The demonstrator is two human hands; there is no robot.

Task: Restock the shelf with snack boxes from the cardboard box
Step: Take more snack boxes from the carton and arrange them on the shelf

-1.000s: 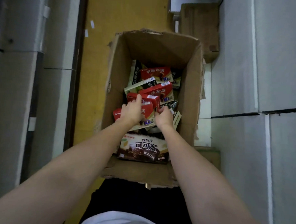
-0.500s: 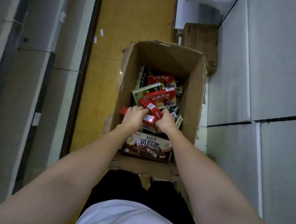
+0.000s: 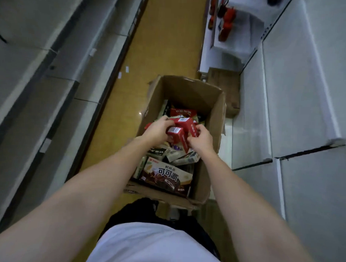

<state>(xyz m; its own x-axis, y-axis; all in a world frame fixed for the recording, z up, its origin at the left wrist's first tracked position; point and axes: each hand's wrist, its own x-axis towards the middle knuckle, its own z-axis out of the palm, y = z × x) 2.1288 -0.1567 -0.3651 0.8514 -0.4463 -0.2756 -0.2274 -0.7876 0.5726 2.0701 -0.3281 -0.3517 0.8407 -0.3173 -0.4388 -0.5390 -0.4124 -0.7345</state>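
Narrow aisle with a yellow-brown floor (image 3: 167,52), two small white scraps (image 3: 127,69) lying on it, grey-white shelving units (image 3: 43,53) along the left, more pale shelving (image 3: 299,92) along the right, red items (image 3: 227,21) on a far white shelf, dim, even light

Bare forearms, a white shirt (image 3: 156,248) and dark trousers (image 3: 138,210).

An open cardboard box (image 3: 215,120) of snack boxes (image 3: 166,176) stands on the yellow floor (image 3: 161,52).
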